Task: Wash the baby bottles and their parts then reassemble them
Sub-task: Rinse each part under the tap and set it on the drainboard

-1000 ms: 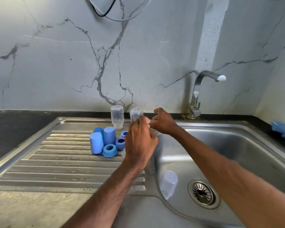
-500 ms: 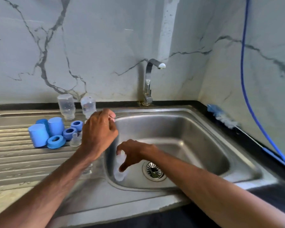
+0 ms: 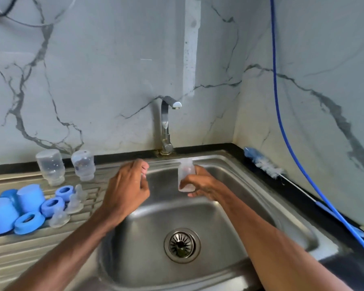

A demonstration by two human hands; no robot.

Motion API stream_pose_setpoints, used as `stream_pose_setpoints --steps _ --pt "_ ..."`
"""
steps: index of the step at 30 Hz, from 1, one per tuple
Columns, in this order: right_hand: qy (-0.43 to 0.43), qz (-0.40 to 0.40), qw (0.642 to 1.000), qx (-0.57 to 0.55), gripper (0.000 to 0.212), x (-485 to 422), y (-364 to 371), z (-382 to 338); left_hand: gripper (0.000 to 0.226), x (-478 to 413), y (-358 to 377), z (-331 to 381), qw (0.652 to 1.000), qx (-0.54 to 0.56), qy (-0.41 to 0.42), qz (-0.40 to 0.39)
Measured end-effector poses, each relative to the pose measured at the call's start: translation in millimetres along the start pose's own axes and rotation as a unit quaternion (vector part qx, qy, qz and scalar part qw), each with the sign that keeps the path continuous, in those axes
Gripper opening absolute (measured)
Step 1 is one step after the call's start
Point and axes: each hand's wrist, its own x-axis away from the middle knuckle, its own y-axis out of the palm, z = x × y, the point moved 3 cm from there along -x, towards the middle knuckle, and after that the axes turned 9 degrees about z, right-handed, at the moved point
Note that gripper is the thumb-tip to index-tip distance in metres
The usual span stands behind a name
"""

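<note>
Nearest, the drain (image 3: 182, 245) sits in the floor of the steel sink (image 3: 229, 208). Above the sink's left edge hovers the left hand (image 3: 128, 185), seen from its back with the fingers curled in. Whether it has hold of anything cannot be told. Over the middle of the sink the right hand (image 3: 201, 183) is wrapped round a clear bottle (image 3: 186, 174), held upright and well clear of the sink's floor.

On the ribbed draining board (image 3: 29, 248) left of the sink stand blue caps (image 3: 1, 215), three blue rings (image 3: 28, 222) and three clear teats (image 3: 59, 217), bunched close together. Behind them, toward the wall, two more bottles (image 3: 49, 166) stand upside down side by side.

At the back of the sink rises the tap (image 3: 166, 122), its spout reaching out over the sink. To the right of the sink a brush (image 3: 263, 162) lies on the black bench (image 3: 298, 201), bristle head toward the wall corner. A blue cord (image 3: 282, 122) hangs down the wall right of the sink and runs along the bench.
</note>
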Motion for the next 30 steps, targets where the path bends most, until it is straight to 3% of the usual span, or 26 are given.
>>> stream_pose_setpoints --steps 4,7,12,15,17,21,26,30 --pt "-0.073 0.105 0.988 0.082 0.079 -21.2 -1.6 -2.8 0.063 -45.9 52.6 16.3 0.988 -0.088 0.125 -0.025" --pt "-0.126 0.135 0.971 0.149 0.094 -28.1 -1.0 1.1 0.082 -82.2 89.1 24.8 0.960 -0.181 0.207 -0.048" --pt "-0.149 0.154 0.961 0.172 0.095 -37.9 -0.7 7.6 0.062 -109.6 128.3 16.7 0.881 -0.367 0.283 -0.098" --pt "-0.165 0.152 0.955 0.193 0.090 -39.4 3.4 9.2 0.057 -113.2 130.5 9.6 0.860 -0.399 0.302 -0.100" --pt "-0.175 0.151 0.951 0.206 0.083 -38.1 6.3 9.2 0.060 -109.5 126.1 2.7 0.873 -0.381 0.286 -0.100" --pt "-0.192 0.153 0.945 0.216 0.078 -33.5 11.0 5.3 0.080 -79.1 115.0 -15.6 0.933 -0.286 0.177 -0.125" --pt "-0.201 0.135 0.946 0.217 0.081 -29.3 22.7 4.7 0.091 -67.6 98.3 -6.5 0.958 -0.183 0.117 -0.187" --pt "-0.225 0.155 0.942 0.194 0.067 -21.2 25.4 -11.1 0.082 -36.9 79.7 -2.3 0.982 -0.022 -0.070 -0.171"
